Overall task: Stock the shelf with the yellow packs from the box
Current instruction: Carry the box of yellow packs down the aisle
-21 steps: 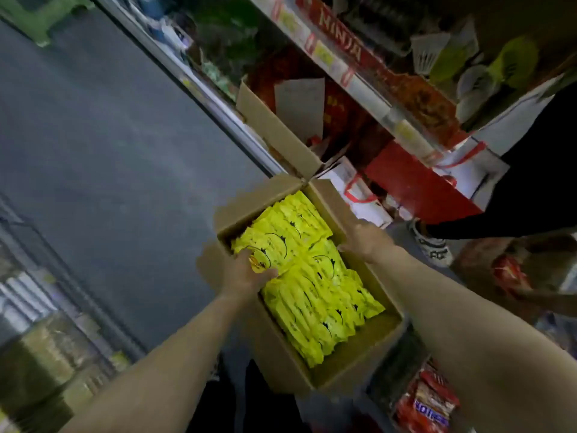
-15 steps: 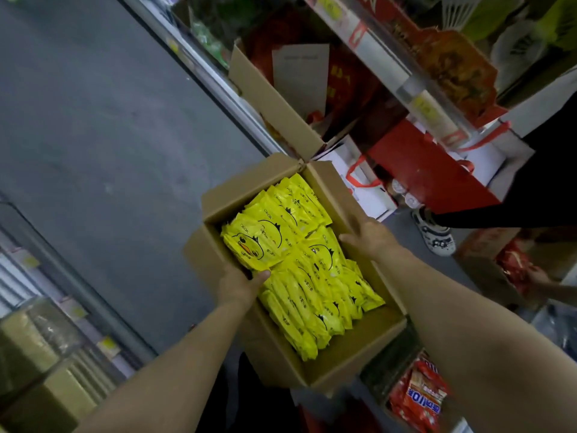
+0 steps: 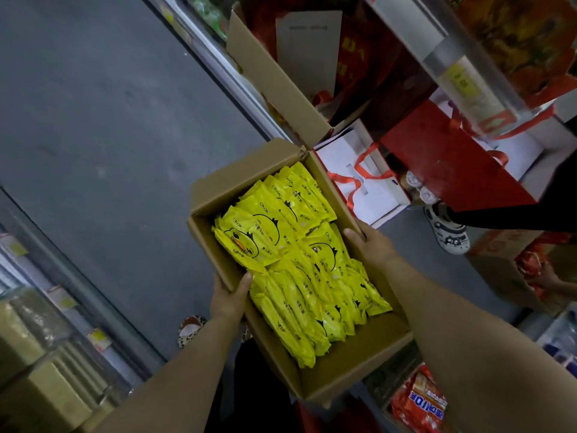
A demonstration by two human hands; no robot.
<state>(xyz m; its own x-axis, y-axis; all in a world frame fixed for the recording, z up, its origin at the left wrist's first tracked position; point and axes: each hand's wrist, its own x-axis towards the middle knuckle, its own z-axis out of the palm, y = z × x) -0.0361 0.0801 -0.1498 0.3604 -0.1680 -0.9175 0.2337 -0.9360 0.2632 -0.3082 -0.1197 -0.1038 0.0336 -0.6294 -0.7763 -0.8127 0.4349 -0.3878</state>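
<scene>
A red gift bag (image 3: 452, 170) stands beside a white ribboned bag (image 3: 374, 195), near what seems a patterned shoe (image 3: 449, 234).

Grey floor (image 3: 93, 120) runs along the shelf (image 3: 462, 57). At the shelf's foot, on the floor's right edge, stand an open carton (image 3: 274, 82), a white bag (image 3: 368, 189) and a red bag (image 3: 443, 164); a shoe (image 3: 449, 232) is just beside them.

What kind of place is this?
Most likely a grocery shop aisle: price tags on the shelf rail, red gift bags on display, and an open cardboard box of yellow packs.
</scene>
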